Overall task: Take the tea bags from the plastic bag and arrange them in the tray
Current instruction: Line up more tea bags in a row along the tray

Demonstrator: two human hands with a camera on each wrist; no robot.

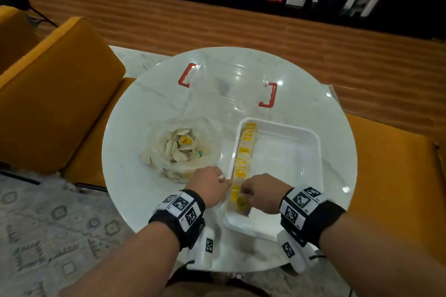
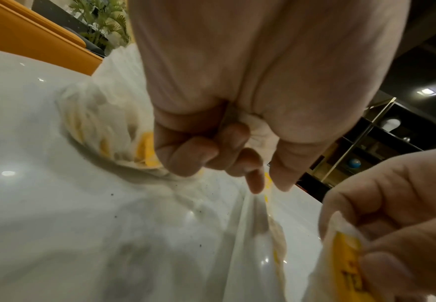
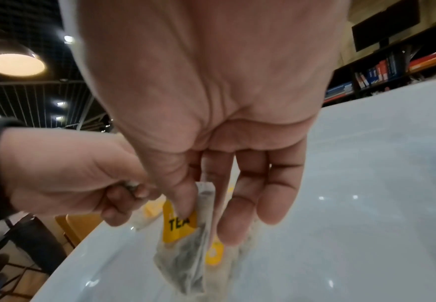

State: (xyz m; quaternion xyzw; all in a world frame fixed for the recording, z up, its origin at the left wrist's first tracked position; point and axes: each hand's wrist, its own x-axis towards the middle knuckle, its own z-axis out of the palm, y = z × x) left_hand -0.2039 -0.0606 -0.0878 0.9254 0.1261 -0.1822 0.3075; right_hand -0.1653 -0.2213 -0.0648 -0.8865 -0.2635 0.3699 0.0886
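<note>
We're at the round white marble table point(image 1: 135, 200). The white tray point(image 1: 311, 176) sits on its near-right part, with a row of tea bags point(image 1: 243, 159) standing along the tray's left wall, yellow tags up, running from the far end to the near end.

Right hand point(image 1: 261, 194) is over the near end of that row. In the right wrist view its thumb and index finger pinch a tea bag point(image 3: 185, 245) with a yellow "TEA" tag; the bag hangs just above the tray floor, and the other fingers point(image 3: 276, 194) stay straight and loose. Another yellow-tagged bag point(image 3: 214, 254) sits right behind it in the tray.

Left hand point(image 1: 210, 188) is just left of the tray's left wall, near the right hand. Its fingers point(image 2: 193, 151) are curled in tight, and something white and crumpled point(image 2: 256, 124) is tucked in the fist. We can't tell whether it's a tea bag or paper.

The clear plastic bag point(image 1: 181, 149) lies open on the table left of the tray, just beyond the left hand, with plenty of tea bags inside. A clear lid with red handles point(image 1: 269, 95) lies at the far side of the table. Orange chairs point(image 1: 53, 94) flank the table left and right.
</note>
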